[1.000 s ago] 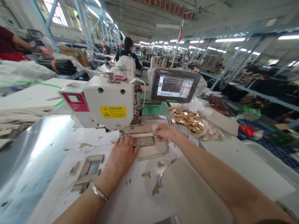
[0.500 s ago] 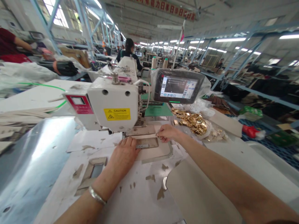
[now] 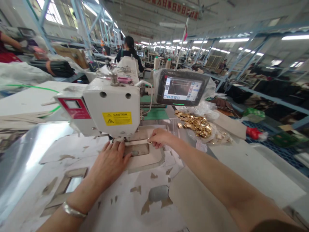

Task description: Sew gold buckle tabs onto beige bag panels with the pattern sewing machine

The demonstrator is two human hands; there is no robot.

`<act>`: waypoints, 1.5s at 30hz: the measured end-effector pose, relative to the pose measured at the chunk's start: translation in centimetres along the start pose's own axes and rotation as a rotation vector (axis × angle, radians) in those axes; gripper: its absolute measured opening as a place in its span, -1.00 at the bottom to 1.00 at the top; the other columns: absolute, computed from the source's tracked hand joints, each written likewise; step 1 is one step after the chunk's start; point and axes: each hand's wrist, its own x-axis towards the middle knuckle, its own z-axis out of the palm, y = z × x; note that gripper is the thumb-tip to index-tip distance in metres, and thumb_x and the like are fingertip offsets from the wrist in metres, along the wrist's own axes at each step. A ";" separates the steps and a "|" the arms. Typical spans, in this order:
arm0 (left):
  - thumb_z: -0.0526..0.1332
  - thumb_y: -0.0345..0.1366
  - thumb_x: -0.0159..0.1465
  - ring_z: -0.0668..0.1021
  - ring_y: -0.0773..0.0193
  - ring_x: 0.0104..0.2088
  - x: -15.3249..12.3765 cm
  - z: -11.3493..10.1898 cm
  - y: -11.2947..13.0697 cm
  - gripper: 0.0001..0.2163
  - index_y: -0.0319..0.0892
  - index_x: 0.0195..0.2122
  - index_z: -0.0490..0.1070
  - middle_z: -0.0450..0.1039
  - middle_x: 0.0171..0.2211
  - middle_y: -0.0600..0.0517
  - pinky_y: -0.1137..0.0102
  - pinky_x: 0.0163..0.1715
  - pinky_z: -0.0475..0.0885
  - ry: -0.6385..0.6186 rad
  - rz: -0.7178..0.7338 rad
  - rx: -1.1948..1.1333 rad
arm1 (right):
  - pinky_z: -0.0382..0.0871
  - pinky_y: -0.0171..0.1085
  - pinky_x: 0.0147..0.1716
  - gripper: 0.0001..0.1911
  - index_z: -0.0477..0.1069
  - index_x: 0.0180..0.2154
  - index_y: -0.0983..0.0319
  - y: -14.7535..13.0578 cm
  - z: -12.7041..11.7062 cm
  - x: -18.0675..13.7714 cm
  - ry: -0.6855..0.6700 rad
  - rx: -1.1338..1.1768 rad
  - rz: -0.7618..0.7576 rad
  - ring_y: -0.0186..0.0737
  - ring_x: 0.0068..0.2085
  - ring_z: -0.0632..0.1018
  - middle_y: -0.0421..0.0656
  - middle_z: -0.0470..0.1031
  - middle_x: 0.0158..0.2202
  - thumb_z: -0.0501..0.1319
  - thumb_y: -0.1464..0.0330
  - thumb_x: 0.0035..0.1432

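Note:
My left hand [image 3: 108, 161] lies flat with fingers outstretched on the left side of a beige panel [image 3: 145, 163], close to the sewing machine's needle area. The panel has a rectangular recess [image 3: 142, 149] and rests on a white template sheet [image 3: 120, 196]. Along the recess's far edge runs a narrow beige strip [image 3: 137, 141]. My right hand [image 3: 160, 138] pinches the strip's right end between thumb and fingers; the fingertips partly hide it. Above my left fingers stands the white sewing machine head [image 3: 111, 106].
Gold-coloured metal pieces [image 3: 196, 124] lie heaped on plastic at the right. Behind them stands a control screen [image 3: 182, 88]. A larger beige panel [image 3: 198, 199] lies under my right forearm. A co-worker [image 3: 129, 51] sits beyond the machine.
The template sheet and beige panel have slid left under the machine head, and both hands have moved left with them. More of a grey oval patch shows beside the larger panel.

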 end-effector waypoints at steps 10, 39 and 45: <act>-0.02 0.08 0.30 0.48 -0.08 -0.15 -2.0 -0.5 -2.6 -0.52 -0.30 -0.17 0.38 0.44 -0.26 -0.21 0.11 -0.08 0.39 0.029 -0.086 0.011 | 0.42 -0.38 -0.64 -0.84 0.32 -0.48 0.30 -2.0 3.1 2.5 -0.102 -0.004 -0.054 -0.34 -0.70 0.45 -0.24 0.41 -0.69 0.23 0.43 0.13; 0.14 -0.24 0.28 0.51 0.05 0.07 -2.0 -1.4 6.0 -0.63 -0.27 0.07 0.39 0.46 0.09 -0.18 0.11 0.18 0.35 -0.071 0.207 -0.250 | 0.33 -0.44 -0.64 -0.85 0.33 -0.47 0.29 1.9 -2.2 1.7 -0.003 0.123 0.016 -0.40 -0.70 0.42 -0.28 0.39 -0.69 0.24 0.46 0.13; 0.17 -0.29 0.26 0.52 0.03 0.04 -1.0 -2.4 8.8 -0.68 -0.24 0.03 0.41 0.48 0.05 -0.19 0.09 0.13 0.38 -0.156 0.212 -0.413 | 0.32 -0.47 -0.63 -0.87 0.33 -0.46 0.30 3.9 -3.9 1.0 0.055 0.137 0.016 -0.44 -0.71 0.40 -0.30 0.38 -0.70 0.23 0.49 0.12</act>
